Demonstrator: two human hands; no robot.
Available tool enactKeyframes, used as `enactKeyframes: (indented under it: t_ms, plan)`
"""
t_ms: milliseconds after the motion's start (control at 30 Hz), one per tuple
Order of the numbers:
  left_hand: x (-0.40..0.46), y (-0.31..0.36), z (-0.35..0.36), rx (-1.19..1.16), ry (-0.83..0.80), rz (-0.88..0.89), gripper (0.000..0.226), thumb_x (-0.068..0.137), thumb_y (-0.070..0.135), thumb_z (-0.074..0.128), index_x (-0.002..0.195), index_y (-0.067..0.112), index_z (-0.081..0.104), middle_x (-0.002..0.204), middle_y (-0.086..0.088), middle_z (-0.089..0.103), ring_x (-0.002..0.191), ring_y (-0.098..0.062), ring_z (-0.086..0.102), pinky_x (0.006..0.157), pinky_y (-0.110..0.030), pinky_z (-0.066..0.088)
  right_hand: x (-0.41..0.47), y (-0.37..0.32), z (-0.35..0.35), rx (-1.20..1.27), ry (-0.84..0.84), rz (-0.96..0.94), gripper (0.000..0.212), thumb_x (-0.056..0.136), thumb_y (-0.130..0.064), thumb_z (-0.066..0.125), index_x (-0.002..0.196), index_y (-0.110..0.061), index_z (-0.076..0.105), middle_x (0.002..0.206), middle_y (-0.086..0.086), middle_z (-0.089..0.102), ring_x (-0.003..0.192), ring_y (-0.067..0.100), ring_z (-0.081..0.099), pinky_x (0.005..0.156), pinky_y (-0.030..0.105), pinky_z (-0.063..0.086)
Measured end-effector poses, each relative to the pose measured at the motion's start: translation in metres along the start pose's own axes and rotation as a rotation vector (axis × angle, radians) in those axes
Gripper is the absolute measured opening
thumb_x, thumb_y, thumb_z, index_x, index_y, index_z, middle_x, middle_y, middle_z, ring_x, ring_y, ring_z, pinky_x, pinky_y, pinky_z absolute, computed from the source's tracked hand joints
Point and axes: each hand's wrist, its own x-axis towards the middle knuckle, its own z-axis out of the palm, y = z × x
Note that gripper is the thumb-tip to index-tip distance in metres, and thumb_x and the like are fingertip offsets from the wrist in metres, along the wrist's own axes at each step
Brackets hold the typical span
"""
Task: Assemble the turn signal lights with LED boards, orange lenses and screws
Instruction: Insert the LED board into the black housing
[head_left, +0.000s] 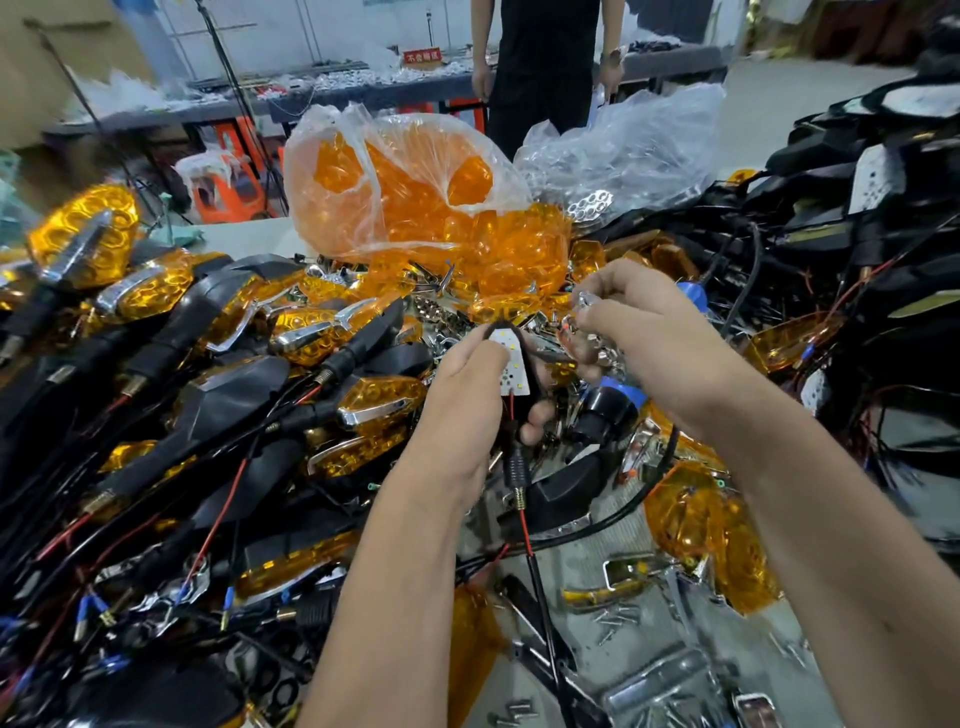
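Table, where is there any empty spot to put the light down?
Barely any. The barest patch of table lies between the two forearms, bordered by loose screws and orange lenses. Another grey strip sits left of the lens bag. The finished lights on the left and black housings on the right are piled tight.

Your single head-mounted wide-angle view looks forward and down onto the bench (613, 561) at close range. Your forearms enter from 6 o'clock; both hands sit near centre. The far benches and a standing person (545, 67) lie at 12 o'clock, well apart.
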Motion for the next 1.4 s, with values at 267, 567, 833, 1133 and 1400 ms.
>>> enactKeyframes:
  t_ms: [267,567,833,1133,1400]
  plan:
    - [0.001,0.002,0.006,-0.203,0.067,-0.131,0.027,0.101,0.005,0.035,0.09,0.006,0.06,0.071,-0.011,0.064,0.054,-0.023,0.058,0.048,-0.029,0.049,-0.003,-0.006,-0.004,0.149,-0.003,-0.266,0.015,0.081,-0.017,0.085,0.092,-0.027,0.082,0.088,-0.001,0.076,0.085,0.014,0.07,0.079,0.027,0.057]
    - [0.002,0.005,0.007,-0.236,0.085,-0.235,0.04,0.11,0.022,0.039,0.135,-0.002,0.058,0.105,-0.019,0.06,0.079,-0.023,0.059,0.06,-0.034,0.055,-0.004,-0.004,0.009,0.106,-0.088,-0.255,0.022,0.069,-0.026,0.088,0.089,-0.025,0.079,0.077,0.001,0.078,0.07,0.011,0.073,0.071,0.02,0.058]
    - [0.001,0.009,0.009,-0.286,0.038,-0.271,0.041,0.112,0.026,0.033,0.134,0.001,0.058,0.117,-0.02,0.058,0.094,-0.03,0.057,0.069,-0.037,0.047,-0.001,-0.005,0.013,-0.163,-0.053,-0.292,0.021,0.08,-0.021,0.09,0.097,-0.023,0.078,0.084,0.001,0.076,0.08,0.023,0.075,0.079,0.035,0.065]
    - [0.003,0.009,0.008,-0.377,-0.064,-0.323,0.031,0.102,0.017,0.033,0.094,0.008,0.062,0.079,-0.008,0.068,0.067,-0.018,0.059,0.063,-0.033,0.048,0.002,0.0,0.011,-0.322,-0.104,-0.357,0.016,0.088,-0.024,0.082,0.098,-0.024,0.069,0.09,0.0,0.059,0.078,0.02,0.058,0.066,0.035,0.058]
    - [0.006,0.008,0.008,-0.371,-0.05,-0.313,0.04,0.109,0.023,0.028,0.12,0.005,0.062,0.108,-0.016,0.069,0.092,-0.028,0.066,0.078,-0.036,0.052,-0.001,0.0,0.012,-0.255,-0.251,-0.292,0.027,0.087,-0.01,0.082,0.105,-0.017,0.063,0.094,0.005,0.062,0.075,0.027,0.063,0.062,0.033,0.06]
